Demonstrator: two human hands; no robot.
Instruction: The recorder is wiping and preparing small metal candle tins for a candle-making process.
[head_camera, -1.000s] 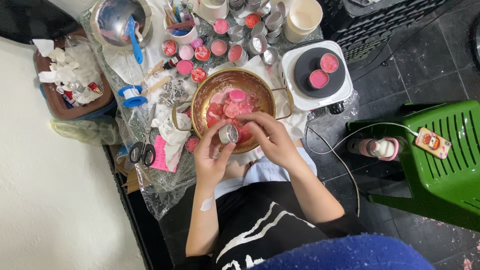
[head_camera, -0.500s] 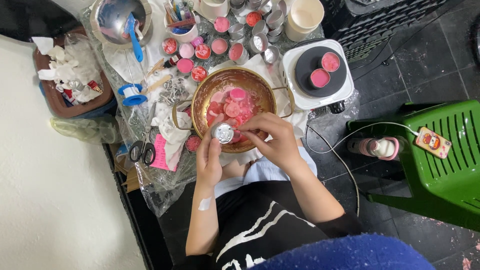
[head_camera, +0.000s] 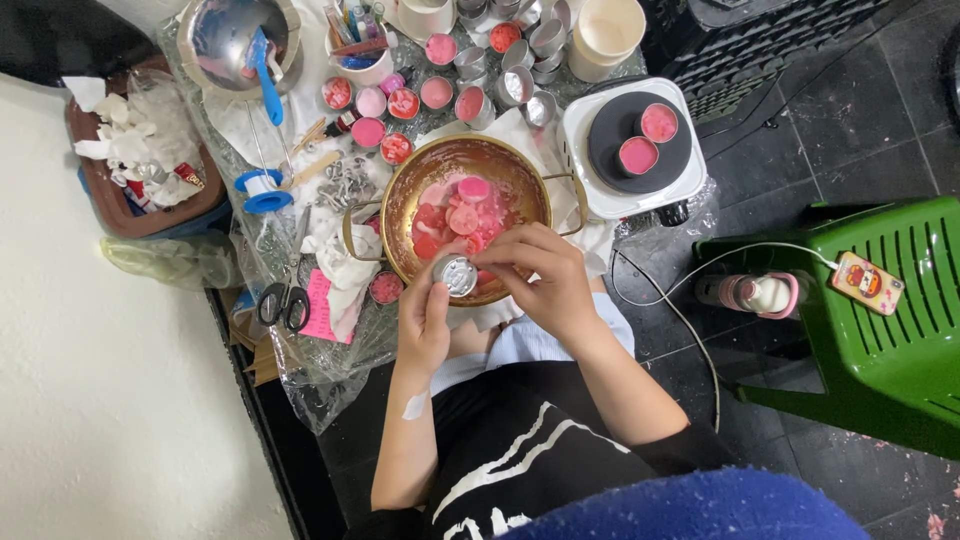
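- Left hand (head_camera: 425, 318) and right hand (head_camera: 540, 275) meet at frame centre, both pinching a small round metal tin (head_camera: 457, 274), seemingly held upside down.
- The tin hangs over the near rim of the brass bowl (head_camera: 420, 175) holding pink wax discs (head_camera: 462, 212).
- Scissors (head_camera: 283, 302) lie left of the bowl.

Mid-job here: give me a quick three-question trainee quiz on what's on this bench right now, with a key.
1. True or false: both hands hold the small metal tin over the brass bowl.
2. How many pink-filled tins sit on the black hotplate? A) one B) two C) four
3. What lies left of the bowl, by the pink paper?

Key
1. True: left hand and right hand both grip it, base up.
2. B.
3. Black-handled scissors.
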